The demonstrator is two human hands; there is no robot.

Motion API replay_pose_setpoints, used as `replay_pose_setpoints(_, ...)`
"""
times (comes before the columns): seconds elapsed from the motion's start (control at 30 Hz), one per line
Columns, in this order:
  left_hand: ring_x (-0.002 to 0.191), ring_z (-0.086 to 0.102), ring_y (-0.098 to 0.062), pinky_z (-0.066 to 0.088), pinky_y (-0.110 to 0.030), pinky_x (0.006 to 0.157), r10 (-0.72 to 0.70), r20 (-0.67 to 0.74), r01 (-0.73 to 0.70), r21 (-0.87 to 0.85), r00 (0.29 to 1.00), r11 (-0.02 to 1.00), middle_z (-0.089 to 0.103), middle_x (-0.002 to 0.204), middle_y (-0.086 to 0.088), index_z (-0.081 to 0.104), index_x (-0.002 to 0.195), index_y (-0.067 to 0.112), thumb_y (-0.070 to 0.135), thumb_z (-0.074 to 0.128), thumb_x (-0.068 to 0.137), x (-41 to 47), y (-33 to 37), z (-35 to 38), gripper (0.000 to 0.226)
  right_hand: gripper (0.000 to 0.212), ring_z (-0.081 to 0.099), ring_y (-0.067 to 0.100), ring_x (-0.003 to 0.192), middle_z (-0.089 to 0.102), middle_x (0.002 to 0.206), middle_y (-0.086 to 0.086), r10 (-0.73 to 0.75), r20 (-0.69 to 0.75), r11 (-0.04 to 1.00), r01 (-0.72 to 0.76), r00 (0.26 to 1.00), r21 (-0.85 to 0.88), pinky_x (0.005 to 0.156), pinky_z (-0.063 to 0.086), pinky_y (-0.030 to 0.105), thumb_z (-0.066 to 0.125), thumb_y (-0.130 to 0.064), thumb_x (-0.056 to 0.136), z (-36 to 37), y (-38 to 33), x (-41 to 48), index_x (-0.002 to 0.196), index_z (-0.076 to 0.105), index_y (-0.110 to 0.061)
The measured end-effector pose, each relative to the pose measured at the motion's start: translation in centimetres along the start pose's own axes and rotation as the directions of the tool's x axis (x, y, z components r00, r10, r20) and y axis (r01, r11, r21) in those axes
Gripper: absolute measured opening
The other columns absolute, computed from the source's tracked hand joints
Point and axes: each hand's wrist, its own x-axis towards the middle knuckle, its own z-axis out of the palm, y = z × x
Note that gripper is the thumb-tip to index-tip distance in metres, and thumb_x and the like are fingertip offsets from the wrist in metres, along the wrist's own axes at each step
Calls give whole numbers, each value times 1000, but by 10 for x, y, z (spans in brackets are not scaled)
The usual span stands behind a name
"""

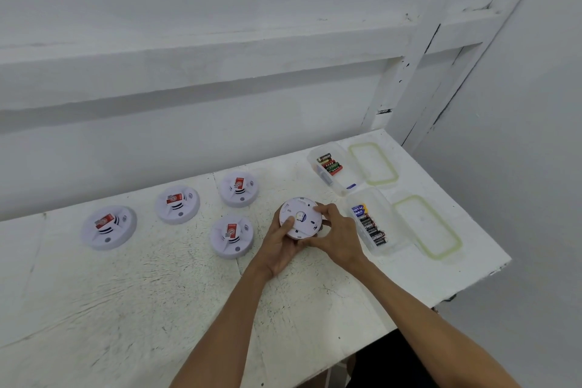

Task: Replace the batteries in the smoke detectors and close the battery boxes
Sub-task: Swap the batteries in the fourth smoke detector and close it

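I am watching the smoke detector [300,218] sitting between both grips, turned back side up over the counter [126,309]. I cannot tell whether it is touching the surface. The left grip [278,247] is clamping on it from about 7 o'clock. Its thumb [288,224] is lying across the white back face, just beside the small opening at the centre, while its other fingers are curling under the body out of sight. The right grip [338,238] is clamping on the rim from about 4 o'clock, its fingertips wrapping the edge near 3 o'clock. So the detector is resting at the 12 o'clock end of both grips, pinched between them.

Four other detectors are lying face up on the counter, each showing a red patch on top. The nearest detector [232,236] is sitting just beside the left grip at 9 o'clock from the held one. A second detector [238,188] is lying at 10 o'clock, with a third detector [177,204] and a fourth detector [109,228] lying farther out toward 9 o'clock.

At 3 o'clock, just beside the right grip, a near clear box [395,241] is holding batteries, its lid [428,227] lying beside it. At 1 o'clock a far clear box [341,186] is holding more batteries beside its own far lid [373,164].
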Motion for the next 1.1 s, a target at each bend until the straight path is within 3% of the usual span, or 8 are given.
replay_pose_setpoints(0.2,135,53,-44,57,-57,95,15,-3,-15,13,1000,1000,52,150,-20,39,153,15,16,49,106,-2,-1,0,48,79,62,0,104,61,126,-13,-6,-13,1000,6,1000,-5,80,54,12,96,-43,52,-1,-1,-3,117,57,-18)
replay_pose_setpoints(0.33,136,53,-43,53,-59,98,-6,-12,7,24,1000,1000,52,151,-20,42,152,16,21,55,104,-3,-2,3,49,83,61,14,105,59,118,-6,46,49,988,-38,998,-148,78,57,27,89,-49,58,-3,-3,-1,124,48,-21)
replay_pose_setpoints(0.47,139,51,-38,43,-58,113,-54,26,55,-27,998,998,51,152,-20,44,152,9,39,37,110,-5,1,8,52,99,38,17,132,38,149,0,-65,128,941,104,990,-322,98,44,31,85,-45,63,-1,-7,1,145,34,-20)
replay_pose_setpoints(0.63,117,64,-36,57,-47,94,-120,-17,115,-179,993,977,52,149,-22,47,151,11,42,37,104,-7,3,-2,58,55,50,21,127,52,141,0,-234,134,897,267,963,-351,99,49,36,74,-36,81,2,-8,4,130,57,-19)
replay_pose_setpoints(0.73,115,64,-36,52,-49,99,-112,-36,102,-205,993,973,59,138,-16,49,151,18,36,50,99,-9,4,1,55,44,60,13,114,62,131,-2,-253,65,923,261,965,-285,94,53,32,62,-35,94,-1,-7,6,133,57,-16)
replay_pose_setpoints(0.83,116,63,-32,51,-43,92,-101,-14,98,-147,995,984,60,140,-12,54,147,18,33,77,85,-10,5,1,69,36,66,1,83,70,97,-12,-124,-23,982,120,992,-144,71,57,27,52,-43,101,-2,-13,6,127,58,-19)
replay_pose_setpoints(0.9,113,63,-27,52,-38,85,-99,-7,98,-73,995,993,58,144,-8,55,146,15,32,76,87,-8,4,-1,65,32,66,7,70,68,82,-9,-31,-112,999,27,993,-40,59,57,33,50,-44,102,-2,-14,8,119,58,-19)
replay_pose_setpoints(1.1,94,63,-15,52,-30,77,-114,22,113,39,993,993,67,119,-5,59,134,15,28,69,90,-7,2,2,47,36,71,20,97,69,113,4,286,42,871,-278,957,405,69,62,35,44,-43,104,-8,-17,13,119,61,-15)
